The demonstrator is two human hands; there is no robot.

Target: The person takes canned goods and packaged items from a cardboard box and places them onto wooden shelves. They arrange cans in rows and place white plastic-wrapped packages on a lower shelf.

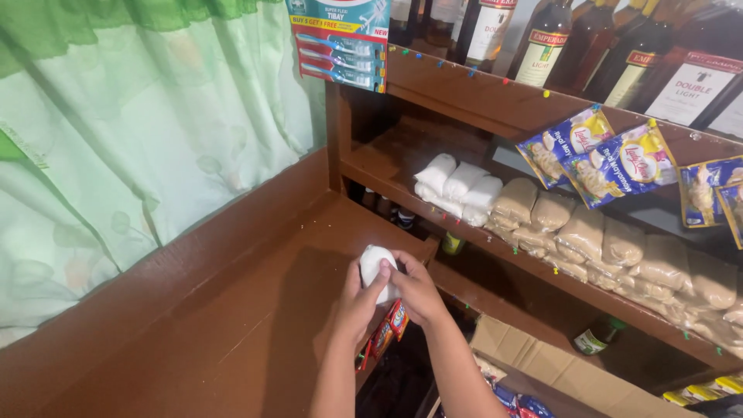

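Three white packs [457, 186] on shelf [387, 166] behind hands

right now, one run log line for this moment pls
left hand: holds white packet | right hand: same packet | over brown counter | shelf: white and tan packets
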